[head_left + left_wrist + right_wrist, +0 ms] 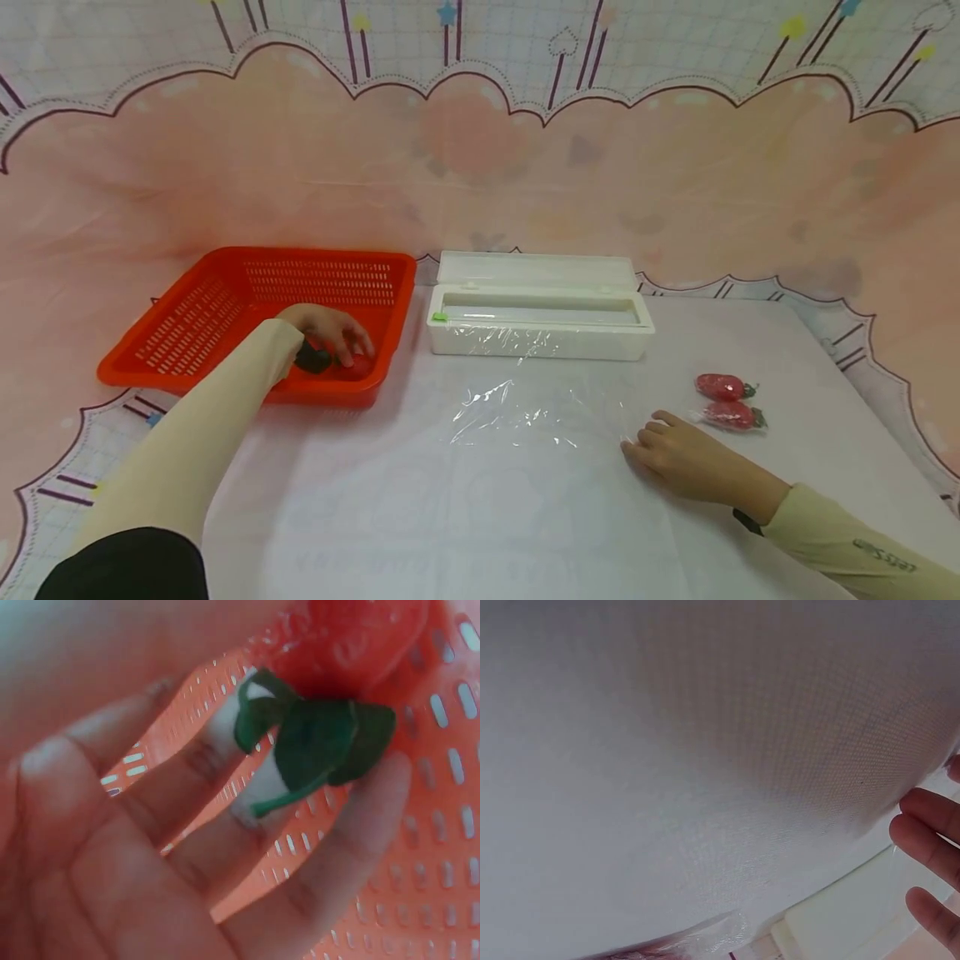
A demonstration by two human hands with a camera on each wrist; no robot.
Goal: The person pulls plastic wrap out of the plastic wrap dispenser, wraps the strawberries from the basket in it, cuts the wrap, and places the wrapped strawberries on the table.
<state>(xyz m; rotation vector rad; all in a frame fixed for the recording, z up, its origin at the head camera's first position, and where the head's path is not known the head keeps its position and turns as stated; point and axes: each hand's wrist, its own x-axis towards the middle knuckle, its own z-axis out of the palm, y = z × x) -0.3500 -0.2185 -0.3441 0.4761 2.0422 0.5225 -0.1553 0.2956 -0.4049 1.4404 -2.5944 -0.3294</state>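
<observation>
Inside the red basket [108,371], my left hand [326,323] holds a red fruit or vegetable [349,645] between thumb and fingers; its exact kind is unclear. Green leaves [315,739] and a short stem hang in front of those fingers in the left wrist view. On the table, my right hand [682,458] rests with loosely bent fingers [926,844], beside the right end of a sheet of clear plastic film [517,412]. The film runs out from the front of a white film dispenser box [540,343], whose lid [536,270] is raised.
Right of the film lie two similar red pieces, the upper one [722,387] and the lower one [731,415], both wrapped in clear film with green tops. A green slider [439,317] sits at the box's left end. A patterned cloth [480,167] hangs behind.
</observation>
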